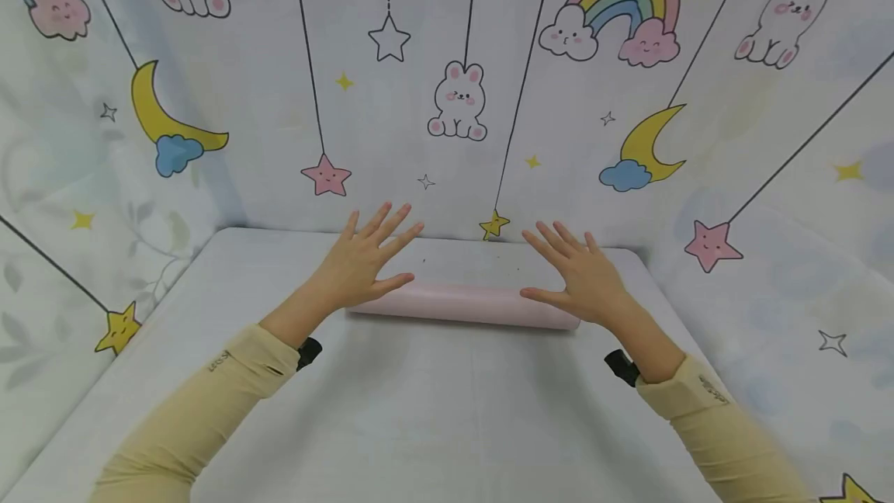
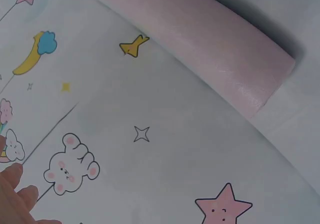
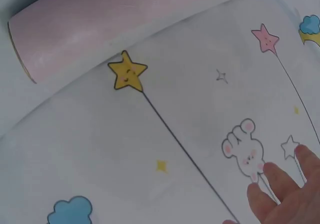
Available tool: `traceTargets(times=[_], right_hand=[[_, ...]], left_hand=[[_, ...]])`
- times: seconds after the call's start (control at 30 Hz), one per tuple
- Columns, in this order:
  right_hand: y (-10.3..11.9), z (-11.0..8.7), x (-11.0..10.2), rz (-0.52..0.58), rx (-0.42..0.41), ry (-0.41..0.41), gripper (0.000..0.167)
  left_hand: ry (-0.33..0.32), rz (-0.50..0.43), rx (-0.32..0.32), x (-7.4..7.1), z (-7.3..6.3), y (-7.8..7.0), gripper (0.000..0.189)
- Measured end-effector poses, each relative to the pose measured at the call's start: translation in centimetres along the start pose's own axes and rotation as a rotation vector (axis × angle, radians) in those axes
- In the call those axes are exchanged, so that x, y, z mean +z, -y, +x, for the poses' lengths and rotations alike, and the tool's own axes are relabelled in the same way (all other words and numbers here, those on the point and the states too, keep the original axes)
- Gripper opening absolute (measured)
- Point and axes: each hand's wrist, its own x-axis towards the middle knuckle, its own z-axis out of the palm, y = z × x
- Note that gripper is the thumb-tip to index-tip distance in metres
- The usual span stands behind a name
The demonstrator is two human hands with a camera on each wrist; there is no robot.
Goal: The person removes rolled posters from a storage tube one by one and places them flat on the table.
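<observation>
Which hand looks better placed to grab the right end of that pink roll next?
Probably the right hand: it's outspread near that end of the pink roll, while the left hand is near the opposite end.

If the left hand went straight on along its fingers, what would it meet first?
Probably the patterned backdrop, near the small outlined sparkle; the left hand seems raised above the pink roll, though its height and the gap ahead are unclear.

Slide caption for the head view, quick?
Left hand and right hand, both splayed, near a pink roll on a white table.
</observation>
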Motion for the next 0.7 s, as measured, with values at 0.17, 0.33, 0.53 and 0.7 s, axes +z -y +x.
traceTargets(times=[0.17, 0.33, 0.53, 0.7], right_hand=[[-0.8, 0.1, 1.6, 0.0, -0.005, 0.001, 0.087], [-1.2, 0.2, 3.0, 0.024, -0.003, -0.007, 0.086], [-1.7, 0.3, 4.3, 0.081, 0.017, -0.013, 0.084], [-2.2, 0.3, 5.5, 0.115, 0.036, 0.002, 0.083]], left_hand=[[0.007, -0.003, -0.012, 1.0, -0.1, 0.2, 0.071], [0.017, -0.019, -0.022, 1.8, -0.2, 0.3, 0.07], [0.021, -0.015, -0.022, 3.0, -0.5, 0.4, 0.07], [0.017, -0.024, -0.02, 4.3, -0.9, 0.5, 0.069]])
